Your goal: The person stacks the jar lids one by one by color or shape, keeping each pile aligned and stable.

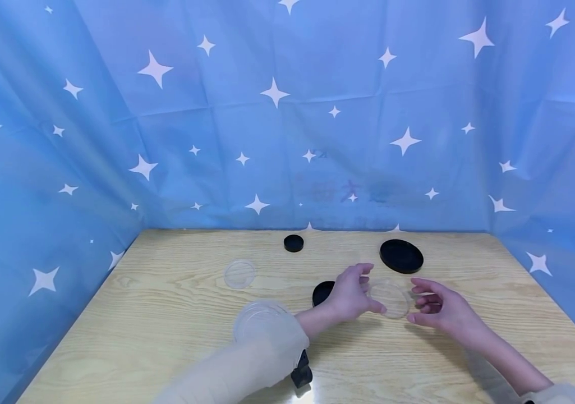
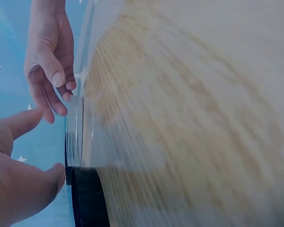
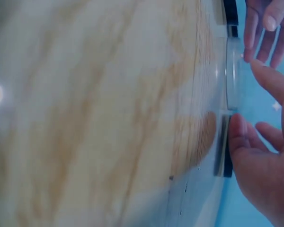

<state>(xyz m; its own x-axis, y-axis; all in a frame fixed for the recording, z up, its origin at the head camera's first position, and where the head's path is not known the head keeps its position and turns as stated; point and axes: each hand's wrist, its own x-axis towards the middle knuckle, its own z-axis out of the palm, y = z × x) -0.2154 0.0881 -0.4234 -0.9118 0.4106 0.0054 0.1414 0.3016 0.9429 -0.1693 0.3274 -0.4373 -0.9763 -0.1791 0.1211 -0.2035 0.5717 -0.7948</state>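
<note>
A clear round dish lies on the wooden table between the two hands. At its left edge is my left hand, thumb and fingers spread apart with nothing gripped. My right hand hovers by the right edge, its fingers loosely bent and the thumb apart from them. Seen edge-on in the left wrist view, the clear dish stands low between the hands. A black round dish sits just left of my left hand, which partly hides it.
A larger black dish lies behind the hands, with a small black dish at the back. To the left are a small clear disc and a bigger clear one, partly under the left sleeve. A starry blue curtain encloses the table.
</note>
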